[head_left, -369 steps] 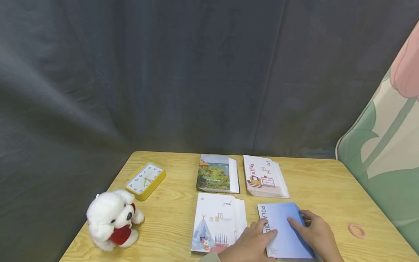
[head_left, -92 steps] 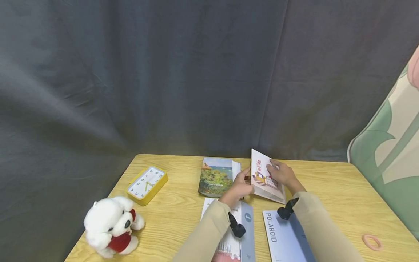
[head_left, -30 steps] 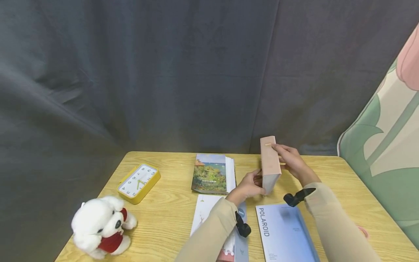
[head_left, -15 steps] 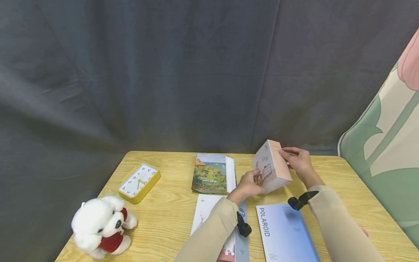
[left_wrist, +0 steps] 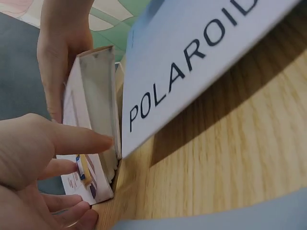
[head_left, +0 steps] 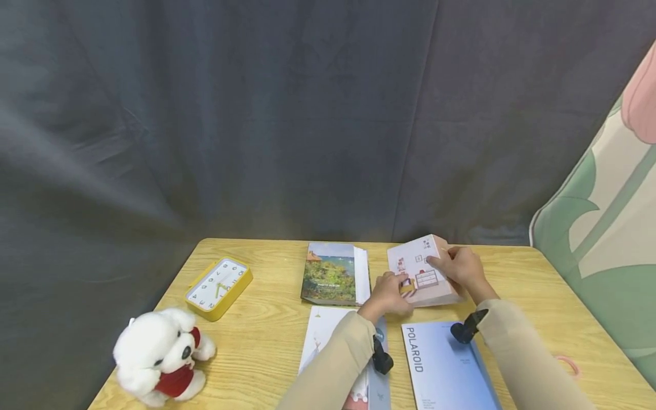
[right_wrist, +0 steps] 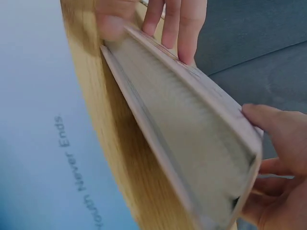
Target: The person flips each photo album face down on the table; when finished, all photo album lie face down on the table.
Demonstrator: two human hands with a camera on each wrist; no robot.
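A pink-spined photo album [head_left: 421, 279], with a furniture drawing on its white cover, is held over the back right of the table. It lies nearly flat, cover up, its spine side raised. My left hand [head_left: 388, 295] holds its near left corner, with the thumb by the page edges and other fingers against the cover. My right hand [head_left: 463, 270] grips the spine side, thumb on the cover. In the right wrist view the album's page block [right_wrist: 168, 115] shows between the covers. The blue POLAROID album [head_left: 446, 364] lies nearer me, below the right hand.
A landscape-covered photo album [head_left: 329, 276] lies left of the hands. Under my left forearm is a white album [head_left: 320, 333], partly hidden. A yellow clock [head_left: 219, 287] and white toy dog [head_left: 164, 356] stand left. A pink ring [head_left: 569, 364] lies right, partly behind my sleeve.
Over the last second the held album has turned from spine up to cover up and come down towards the table. Twelve seconds ago both hands were on the blue album.
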